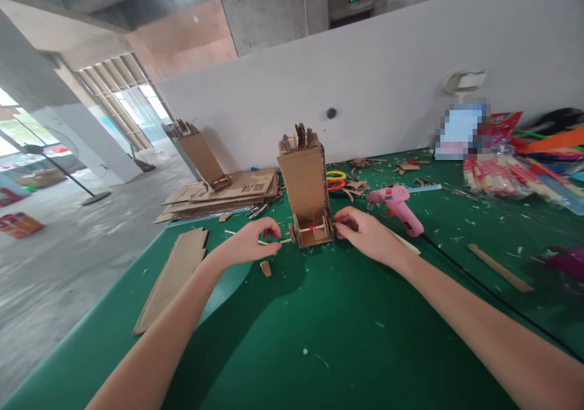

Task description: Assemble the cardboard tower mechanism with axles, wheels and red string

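A tall cardboard model (302, 182) stands upright on the green table, with an open box-like base. Across that base runs a thin wooden rod (314, 229) with red string wound round its middle. On the left, my left hand (250, 239) is closed, fingertips pinching a thin stick (286, 240) that sticks out beside the model's left cardboard disc (292, 233). My right hand (362, 232) is closed at the model's right side, its thumb and fingertips pinched against the end of the base there. What exactly lies between those fingertips is partly hidden.
A pink glue gun (401, 206) lies right of the model, its cord trailing forward. Flat cardboard sheets (246, 185) are stacked at the back left, near a second cardboard model (201, 157). A cut cardboard piece (176, 273) lies left; scissors (335, 182) and scraps sit behind.
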{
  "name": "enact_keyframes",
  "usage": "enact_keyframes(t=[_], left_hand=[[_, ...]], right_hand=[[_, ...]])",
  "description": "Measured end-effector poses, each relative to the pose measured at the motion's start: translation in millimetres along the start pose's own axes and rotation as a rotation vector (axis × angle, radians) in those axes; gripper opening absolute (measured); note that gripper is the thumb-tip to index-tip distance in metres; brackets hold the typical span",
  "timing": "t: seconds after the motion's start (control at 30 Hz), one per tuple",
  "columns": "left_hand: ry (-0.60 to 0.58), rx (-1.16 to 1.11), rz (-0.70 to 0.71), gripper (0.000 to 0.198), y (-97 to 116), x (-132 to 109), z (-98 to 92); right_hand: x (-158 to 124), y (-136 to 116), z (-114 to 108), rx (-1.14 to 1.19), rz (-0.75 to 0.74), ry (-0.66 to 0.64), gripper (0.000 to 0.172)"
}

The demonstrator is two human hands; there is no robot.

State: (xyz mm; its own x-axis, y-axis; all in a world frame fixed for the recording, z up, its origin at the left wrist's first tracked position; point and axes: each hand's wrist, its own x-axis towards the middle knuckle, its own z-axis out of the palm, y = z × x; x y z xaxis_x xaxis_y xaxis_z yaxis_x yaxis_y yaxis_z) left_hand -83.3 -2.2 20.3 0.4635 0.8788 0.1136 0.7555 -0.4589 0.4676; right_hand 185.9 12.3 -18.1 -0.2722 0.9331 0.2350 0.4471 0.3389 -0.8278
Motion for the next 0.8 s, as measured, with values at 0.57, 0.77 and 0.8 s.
enact_keyframes(t=[0.57, 0.77, 0.8], left_hand=[[-0.013, -0.035, -0.056, 0.014, 5.1, 2.2, 9.0], [-0.011, -0.032, -0.054, 0.013, 3.3, 2.4, 8.4], [-0.009, -0.03, -0.054, 0.013, 3.2, 2.4, 8.0]], right_hand=[[-1.7, 8.5, 4.3, 0.071, -0.11, -0.131, 0.05], [0.0, 16.8, 6.5, 0.094, -0.164, -0.116, 0.044], [0.3, 17.7, 7.0, 0.096, -0.164, -0.117, 0.044]])
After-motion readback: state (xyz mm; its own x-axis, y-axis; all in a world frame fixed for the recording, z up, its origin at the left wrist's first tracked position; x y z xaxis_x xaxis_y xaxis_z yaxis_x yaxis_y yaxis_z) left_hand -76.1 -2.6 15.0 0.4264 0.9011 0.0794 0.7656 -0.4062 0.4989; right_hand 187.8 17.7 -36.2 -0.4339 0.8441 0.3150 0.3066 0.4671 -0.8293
